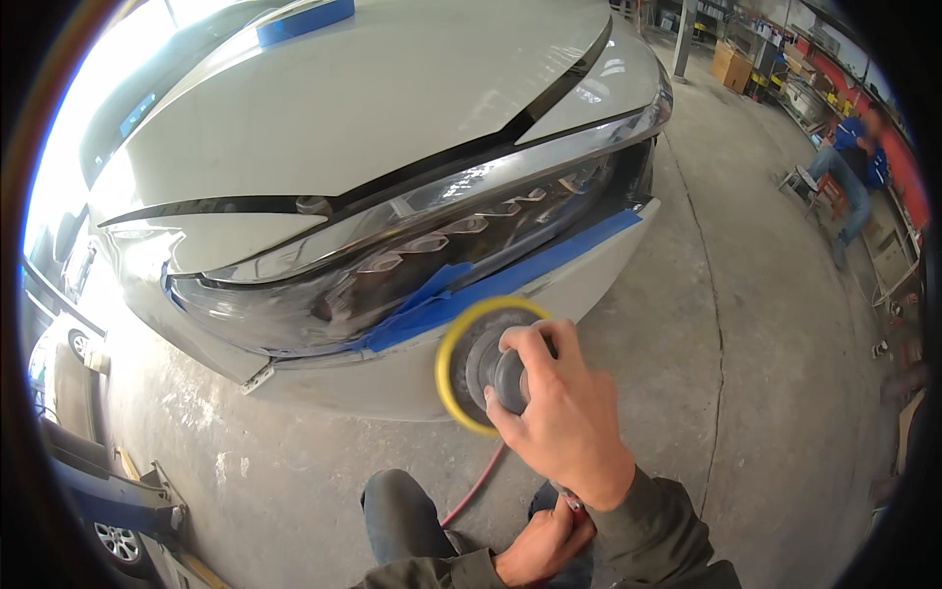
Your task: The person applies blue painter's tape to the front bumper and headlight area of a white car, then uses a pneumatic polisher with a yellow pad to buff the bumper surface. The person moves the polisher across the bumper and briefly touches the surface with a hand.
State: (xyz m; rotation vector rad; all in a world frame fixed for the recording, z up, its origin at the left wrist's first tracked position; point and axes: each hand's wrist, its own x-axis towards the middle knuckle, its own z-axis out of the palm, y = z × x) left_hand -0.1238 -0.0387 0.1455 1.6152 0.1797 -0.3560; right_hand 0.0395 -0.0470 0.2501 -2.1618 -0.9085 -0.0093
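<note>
My right hand (pixel 566 412) is wrapped over the top of a round air sander (pixel 484 371). The sander's wide disc has a yellow rim and faces the light grey car bumper (pixel 383 385); whether the two touch I cannot tell. Low in front of me, my left hand (pixel 538 550) is closed around the air line beneath the right wrist, by a red fitting (pixel 573 503). A red air hose (pixel 476 483) trails down between my knees. Above the bumper, blue masking tape (pixel 549 267) runs along the lower edge of the headlight (pixel 412 257).
The car's pale hood (pixel 324 108) fills the upper left, with a blue block-shaped thing (pixel 306 20) on it. Cracked concrete floor (pixel 775 393) spreads to the right. A seated person (pixel 856 172) is by cluttered shelves. At lower left stands a blue lift arm (pixel 113 501).
</note>
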